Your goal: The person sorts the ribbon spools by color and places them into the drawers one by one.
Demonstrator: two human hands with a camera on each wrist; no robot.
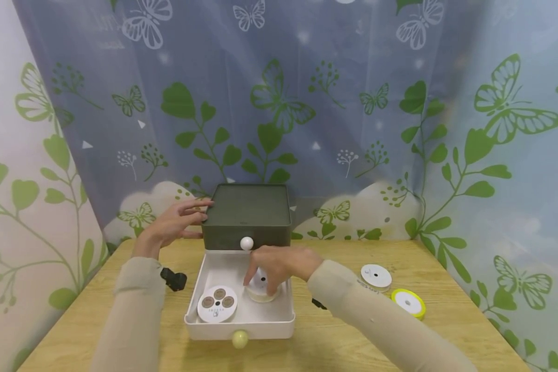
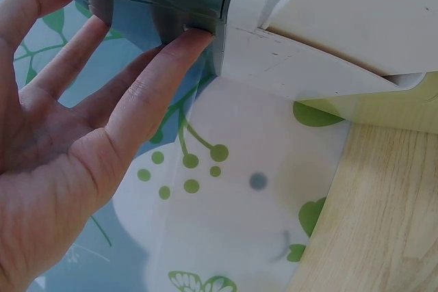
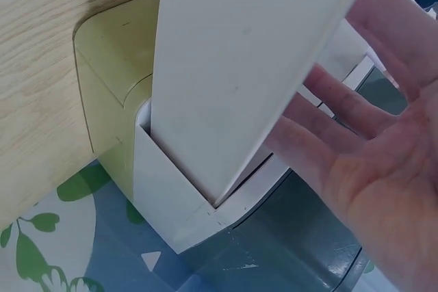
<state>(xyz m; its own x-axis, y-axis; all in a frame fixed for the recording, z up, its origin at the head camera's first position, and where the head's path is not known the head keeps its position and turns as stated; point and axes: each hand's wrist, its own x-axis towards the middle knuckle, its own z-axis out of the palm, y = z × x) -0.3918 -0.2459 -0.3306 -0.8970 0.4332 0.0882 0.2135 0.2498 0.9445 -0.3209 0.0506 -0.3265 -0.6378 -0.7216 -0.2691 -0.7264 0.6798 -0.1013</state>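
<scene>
A small drawer chest with a dark green top tier (image 1: 248, 206) stands on the table, its white drawer (image 1: 242, 329) pulled out toward me. My left hand (image 1: 174, 222) steadies the chest's left side, fingertips on the top edge and thumb against the green wall. Down inside the drawer, my right hand (image 1: 283, 263) holds a white ribbon spool (image 1: 262, 281) at the drawer's right, thumb and fingers on either side of its rim. Another white spool (image 1: 217, 305), with three brown round windows, lies flat at the drawer's front left. In the right wrist view the drawer wall hides my fingertips.
On the table to the right lie a white spool (image 1: 376, 276) and a yellow-rimmed spool (image 1: 408, 303). A white knob (image 1: 246, 243) sticks out of the green tier and a yellow-green knob (image 1: 239, 339) from the drawer front. Behind hangs a butterfly-patterned curtain (image 1: 335, 129).
</scene>
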